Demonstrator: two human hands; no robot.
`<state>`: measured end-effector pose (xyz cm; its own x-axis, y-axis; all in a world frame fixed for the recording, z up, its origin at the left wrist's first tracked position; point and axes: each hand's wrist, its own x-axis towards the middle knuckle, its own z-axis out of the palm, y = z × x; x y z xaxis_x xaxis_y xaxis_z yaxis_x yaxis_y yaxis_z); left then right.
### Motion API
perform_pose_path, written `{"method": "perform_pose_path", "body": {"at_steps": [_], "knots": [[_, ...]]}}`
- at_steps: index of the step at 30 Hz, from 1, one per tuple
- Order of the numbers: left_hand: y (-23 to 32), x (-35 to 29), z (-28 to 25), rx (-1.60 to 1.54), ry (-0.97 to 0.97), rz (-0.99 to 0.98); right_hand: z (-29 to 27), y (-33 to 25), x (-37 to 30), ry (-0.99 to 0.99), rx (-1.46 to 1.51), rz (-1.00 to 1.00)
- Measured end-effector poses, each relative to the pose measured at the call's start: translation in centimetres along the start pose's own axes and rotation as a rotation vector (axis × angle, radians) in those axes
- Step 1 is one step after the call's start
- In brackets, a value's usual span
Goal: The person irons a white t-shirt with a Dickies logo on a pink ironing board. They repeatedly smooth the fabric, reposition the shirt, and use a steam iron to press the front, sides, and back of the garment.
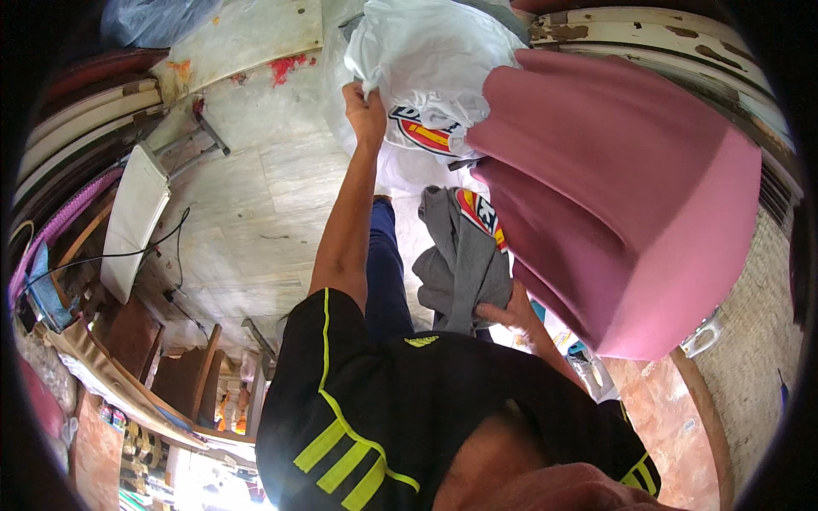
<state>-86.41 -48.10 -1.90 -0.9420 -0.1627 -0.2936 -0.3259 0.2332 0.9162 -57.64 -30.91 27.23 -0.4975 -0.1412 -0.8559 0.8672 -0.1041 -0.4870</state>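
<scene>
With fingers closed, my left hand [365,109] grips the edge of a white garment [417,55] at arm's length ahead. The white cloth lies bunched, and part of a red, yellow and dark printed emblem shows at its lower side. Close to my body, my right hand [509,309] is closed on a crumpled grey garment [460,264], which bears a similar printed emblem. Its thumb lies over the cloth, while its other fingers are partly hidden. A smooth pink covering [622,196] spreads right beside both garments.
On the left a white folding-style seat [136,221] is tipped up on metal legs, with a black cable across it. Pale floor tiles [273,187] carry red marks near the far side. A rolled shutter frame [656,30] lines the far right, and clear plastic [158,19] lies far left.
</scene>
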Motion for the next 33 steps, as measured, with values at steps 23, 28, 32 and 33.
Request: {"method": "perform_pose_path", "body": {"at_steps": [23,28,32,33], "knots": [[19.1,-18.1,-30.1,-0.578,-1.262,-0.671,-1.9,-17.4,3.8,0.321,-0.039,-0.673],[18.9,-21.0,-29.7,-0.610,-1.220,-0.663,-3.3,-19.0,13.4,0.430,-0.556,-0.520],[18.4,-23.9,-29.6,-0.579,-1.260,-0.564,-2.6,-12.2,16.3,0.717,-1.388,-0.627],[18.9,-25.3,-29.4,-0.579,-1.219,-0.563,-1.5,-11.0,14.9,0.491,-1.321,-0.707]]}}
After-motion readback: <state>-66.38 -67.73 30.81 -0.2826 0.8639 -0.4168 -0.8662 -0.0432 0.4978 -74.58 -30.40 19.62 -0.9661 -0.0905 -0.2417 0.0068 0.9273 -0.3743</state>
